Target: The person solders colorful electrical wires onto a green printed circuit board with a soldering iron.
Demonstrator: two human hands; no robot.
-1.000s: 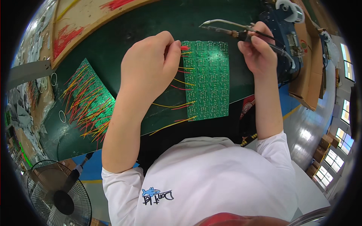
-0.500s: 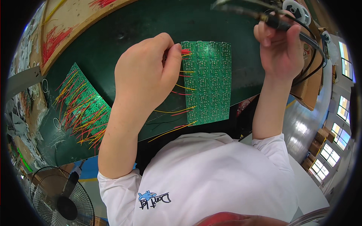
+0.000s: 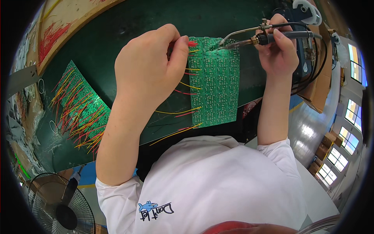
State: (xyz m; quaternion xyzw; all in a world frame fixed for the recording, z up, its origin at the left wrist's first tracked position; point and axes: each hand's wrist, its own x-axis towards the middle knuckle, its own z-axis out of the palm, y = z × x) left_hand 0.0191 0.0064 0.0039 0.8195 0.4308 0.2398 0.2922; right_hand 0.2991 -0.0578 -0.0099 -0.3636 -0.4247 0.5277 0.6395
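Observation:
My left hand [image 3: 150, 66] is closed in a pinch at the upper left corner of a green circuit board panel [image 3: 218, 85]. Red wire ends [image 3: 193, 44] stick out past its thumb over the panel's edge. My right hand [image 3: 279, 58] grips a soldering iron [image 3: 267, 38] with a thin metal feed tube [image 3: 243, 30] clamped above it. The iron's tip reaches over the panel's upper part; whether it touches cannot be made out. Red and yellow wires [image 3: 175, 112] trail from the panel's left edge.
Another green panel [image 3: 87, 97], thick with red and yellow wires, lies at the left on the dark green table [image 3: 156, 15]. A wooden-edged tray [image 3: 85, 23] holds red wires at the upper left. Cables run right from the iron. A fan [image 3: 64, 210] stands lower left.
My right hand has brought the soldering iron down and left, over the panel's upper part. My left hand keeps its pinch by the panel's corner. The whole view has shifted slightly.

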